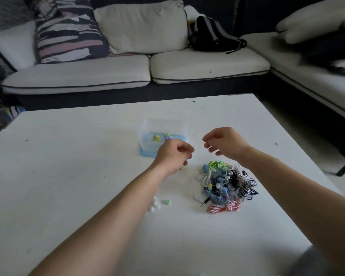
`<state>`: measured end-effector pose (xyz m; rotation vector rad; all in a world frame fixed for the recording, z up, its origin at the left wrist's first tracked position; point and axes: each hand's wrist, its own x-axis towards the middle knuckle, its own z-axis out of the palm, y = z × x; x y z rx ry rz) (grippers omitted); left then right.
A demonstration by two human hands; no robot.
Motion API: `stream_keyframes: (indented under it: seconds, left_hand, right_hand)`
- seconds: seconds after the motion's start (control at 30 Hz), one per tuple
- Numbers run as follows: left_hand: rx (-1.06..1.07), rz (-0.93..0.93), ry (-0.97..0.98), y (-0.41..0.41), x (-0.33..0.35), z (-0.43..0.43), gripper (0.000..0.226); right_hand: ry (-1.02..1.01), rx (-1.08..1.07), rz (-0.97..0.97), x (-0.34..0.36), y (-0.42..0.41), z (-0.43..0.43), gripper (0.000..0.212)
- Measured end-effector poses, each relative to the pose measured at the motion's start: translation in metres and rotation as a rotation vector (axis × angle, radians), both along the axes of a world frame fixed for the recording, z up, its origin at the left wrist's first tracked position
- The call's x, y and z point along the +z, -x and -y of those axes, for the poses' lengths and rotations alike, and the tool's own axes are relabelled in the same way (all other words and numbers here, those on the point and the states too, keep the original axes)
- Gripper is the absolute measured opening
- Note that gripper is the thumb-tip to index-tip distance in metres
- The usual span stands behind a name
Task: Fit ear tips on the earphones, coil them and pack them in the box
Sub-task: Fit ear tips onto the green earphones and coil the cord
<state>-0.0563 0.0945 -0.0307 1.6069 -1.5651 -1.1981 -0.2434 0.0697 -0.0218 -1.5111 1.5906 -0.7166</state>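
Lying tangled on the table (68, 156), the earphones (225, 184) make a green, blue, black and red-striped heap near the right hand (225, 144), fingers loose and empty; the left hand (173, 156) curls tighter, contents unclear.

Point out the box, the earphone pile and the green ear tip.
box (161, 126): head view, its clear far wall.
earphone pile (221, 184): head view, middle of the tangle.
green ear tip (166, 202): head view, its body.

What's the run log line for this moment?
left hand curled, contents unclear | right hand loose, empty | box holds earphones | earphone pile untouched on table | ear tips loose left of pile
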Motion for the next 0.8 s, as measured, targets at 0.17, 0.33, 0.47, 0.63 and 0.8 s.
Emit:
stream_keyframes:
  seconds: [0.17, 0.33, 0.47, 0.63, 0.8]
  left_hand:
    - [-0.111, 0.142, -0.034, 0.037, -0.025, -0.007, 0.023]
    - [-0.102, 0.140, -0.052, 0.045, -0.032, -0.005, 0.023]
    - [-0.034, 0.092, -0.017, 0.038, -0.032, -0.002, 0.021]
    - [0.022, 0.010, 0.072, 0.028, -0.017, -0.006, 0.024]
    - [0.076, -0.309, -0.054, 0.020, 0.007, -0.018, 0.041]
  right_hand:
    - [-0.021, 0.260, -0.477, -0.019, 0.033, -0.008, 0.048]
    - [-0.011, 0.357, -0.547, -0.036, 0.039, -0.006, 0.035]
    - [0.076, 0.338, -0.470, -0.029, 0.035, -0.006, 0.020]
    - [0.150, 0.270, -0.260, -0.004, 0.020, -0.014, 0.022]
    - [0.154, 0.227, 0.008, 0.024, 0.004, -0.021, 0.017]
